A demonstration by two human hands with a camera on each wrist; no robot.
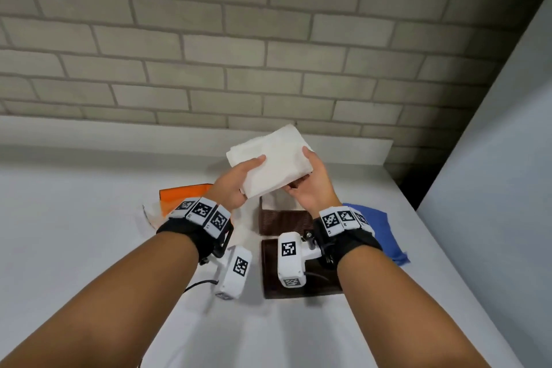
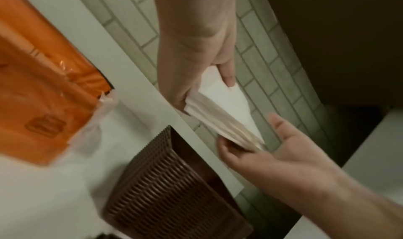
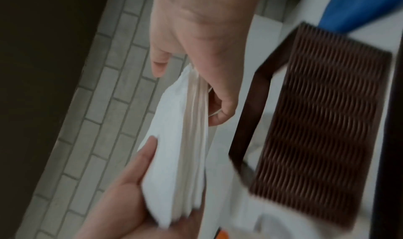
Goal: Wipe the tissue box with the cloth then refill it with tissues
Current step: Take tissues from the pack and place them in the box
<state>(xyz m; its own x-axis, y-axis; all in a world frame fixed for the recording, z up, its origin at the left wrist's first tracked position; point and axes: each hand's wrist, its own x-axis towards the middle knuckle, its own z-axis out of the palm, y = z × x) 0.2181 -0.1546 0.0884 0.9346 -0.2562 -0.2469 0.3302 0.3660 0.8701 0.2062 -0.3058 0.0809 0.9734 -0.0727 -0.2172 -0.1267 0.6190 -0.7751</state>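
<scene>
Both hands hold a thick stack of white tissues [image 1: 270, 163] in the air above the table. My left hand [image 1: 248, 179] grips its left end, thumb on top and fingers underneath. My right hand [image 1: 301, 172] grips the right end the same way. Below them stands the brown ribbed tissue box [image 1: 283, 221], its open side up. The left wrist view shows the tissue stack [image 2: 224, 108] between the two hands and the box [image 2: 174, 182] beneath. In the right wrist view the stack [image 3: 181, 139] hangs left of the box [image 3: 322, 122].
An opened orange tissue wrapper [image 1: 185, 194] lies left of the box. A blue cloth [image 1: 379, 233] lies to the right. A flat brown panel [image 1: 298, 287] rests in front of the box. A brick wall [image 1: 268, 54] backs the white table [image 1: 89, 218].
</scene>
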